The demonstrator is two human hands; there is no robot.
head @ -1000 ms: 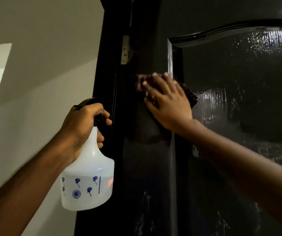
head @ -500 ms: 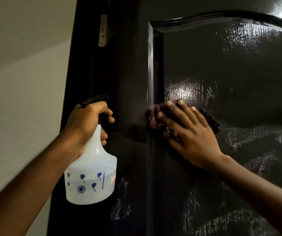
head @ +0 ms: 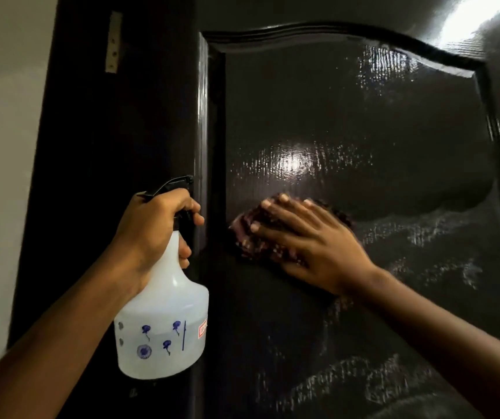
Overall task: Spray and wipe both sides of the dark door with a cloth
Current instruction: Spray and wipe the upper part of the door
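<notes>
dark cloth [head: 247,237] sits under flat right hand [head: 312,249] on door [head: 363,116] (seemingly wet); left hand [head: 149,231] grips spray bottle [head: 164,328].

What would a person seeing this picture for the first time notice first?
Probably the right hand, flat at the centre, pressing a dark cloth against the glossy dark door, whose panel shows streaks and bright reflections. Next, at the lower left, the left hand grips the neck of a white spray bottle with blue marks.
</notes>
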